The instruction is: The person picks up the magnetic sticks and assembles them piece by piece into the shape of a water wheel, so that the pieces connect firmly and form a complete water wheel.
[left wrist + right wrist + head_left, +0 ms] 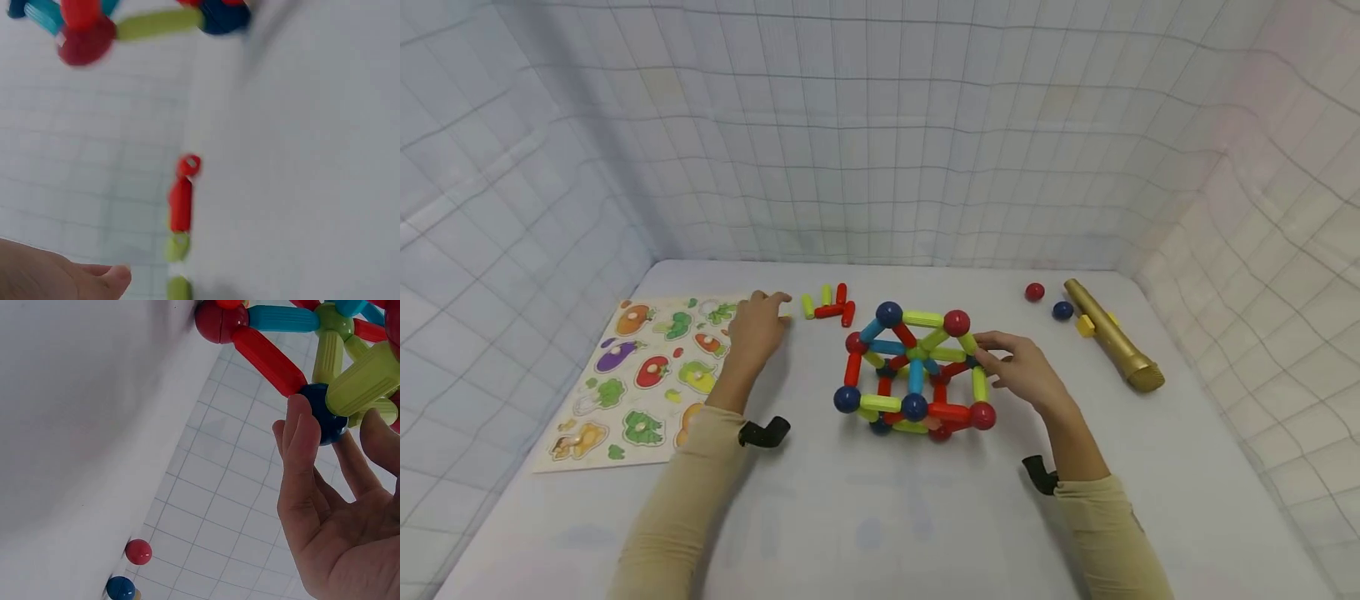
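Observation:
A magnetic ball-and-rod structure (916, 379) with red, blue, lime and turquoise parts stands mid-table. My right hand (1018, 367) is at its right side. In the right wrist view, the fingers curl round a dark blue ball (324, 412) at a corner, the thumb beside a lime rod (365, 378). My left hand (756, 329) hovers by the puzzle board's upper right corner, left of several loose red and lime rods (829, 311). Its thumb (112, 281) shows in the left wrist view with nothing visibly held; a small yellowish bit near the fingertips is unclear.
The vegetable puzzle board (658, 421) lies at the left. At the back right are a loose red ball (1034, 292), a dark blue ball (1062, 310) and a gold microphone-shaped toy (1108, 329) beside small yellow blocks (1086, 326). Grid-patterned walls (880, 133) enclose the table.

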The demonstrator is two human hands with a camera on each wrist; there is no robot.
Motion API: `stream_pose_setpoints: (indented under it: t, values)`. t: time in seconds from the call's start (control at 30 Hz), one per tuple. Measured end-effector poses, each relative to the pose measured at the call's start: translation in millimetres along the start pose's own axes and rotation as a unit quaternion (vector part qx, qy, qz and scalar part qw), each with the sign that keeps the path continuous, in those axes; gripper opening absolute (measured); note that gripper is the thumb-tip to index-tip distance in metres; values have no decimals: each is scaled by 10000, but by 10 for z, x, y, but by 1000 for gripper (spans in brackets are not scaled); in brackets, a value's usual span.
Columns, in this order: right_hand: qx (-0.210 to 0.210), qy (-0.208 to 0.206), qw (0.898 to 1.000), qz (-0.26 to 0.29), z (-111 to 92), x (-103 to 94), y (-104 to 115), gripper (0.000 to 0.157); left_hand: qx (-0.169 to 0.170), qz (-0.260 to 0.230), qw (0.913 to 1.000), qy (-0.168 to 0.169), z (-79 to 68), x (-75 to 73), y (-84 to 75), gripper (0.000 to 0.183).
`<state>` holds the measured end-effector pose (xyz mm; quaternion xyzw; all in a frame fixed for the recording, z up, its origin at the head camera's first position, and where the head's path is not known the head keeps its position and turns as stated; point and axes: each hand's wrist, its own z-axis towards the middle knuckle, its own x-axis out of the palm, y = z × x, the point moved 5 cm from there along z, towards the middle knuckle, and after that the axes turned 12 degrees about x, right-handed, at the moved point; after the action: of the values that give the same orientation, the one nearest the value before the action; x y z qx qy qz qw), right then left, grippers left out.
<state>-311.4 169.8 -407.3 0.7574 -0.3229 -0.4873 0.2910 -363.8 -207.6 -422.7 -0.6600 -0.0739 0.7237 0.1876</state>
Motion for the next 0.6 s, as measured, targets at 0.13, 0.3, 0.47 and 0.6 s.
stream_pose_setpoints:
  t: [0.13,0.3,0.47,0.6]
  values:
    - [-10,-76,9999,-98,-5,12,33,42,57,927,9926,780,104,166,287,40]
    - [-74,-155,9996,-206,-14,1,78,41,295,1370,9864,863,89,266,293,40]
    - [-16,-159,9997,-190,-12,12,86,41,393,1601,9831,792,49,298,231,43]
    - [6,-146,9998,-168,-20,39,64,43,528,1386,9880,420,-23,265,212,49]
